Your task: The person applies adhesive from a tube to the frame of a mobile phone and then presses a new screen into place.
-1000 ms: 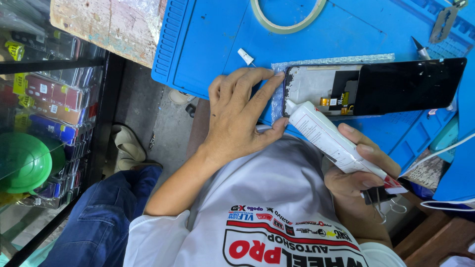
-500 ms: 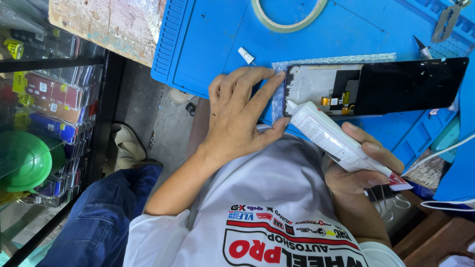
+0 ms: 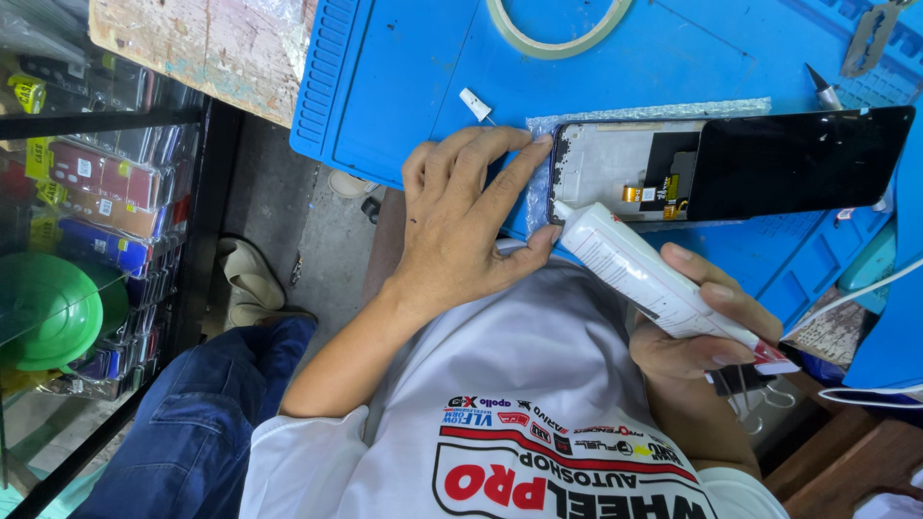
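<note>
Blue silicone work mat [image 3: 404, 67] — soft, ribbed at its edge. On the mat, an opened phone frame [image 3: 615, 168] with its black glass panel [image 3: 798, 159] lifted aside: thin, rigid, likely fragile; best held by the edges. Left hand [image 3: 461, 221] lies open, fingers pressing the frame's end. Right hand [image 3: 702, 332] is clamped around a white glue tube [image 3: 644, 279] — light, squeezable, nozzle at the frame's corner.

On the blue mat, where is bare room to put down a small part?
Bare blue mat lies between its ribbed left edge, the tape ring and the left hand. It is crowded around the phone frame, where the glue tube touches.
</note>
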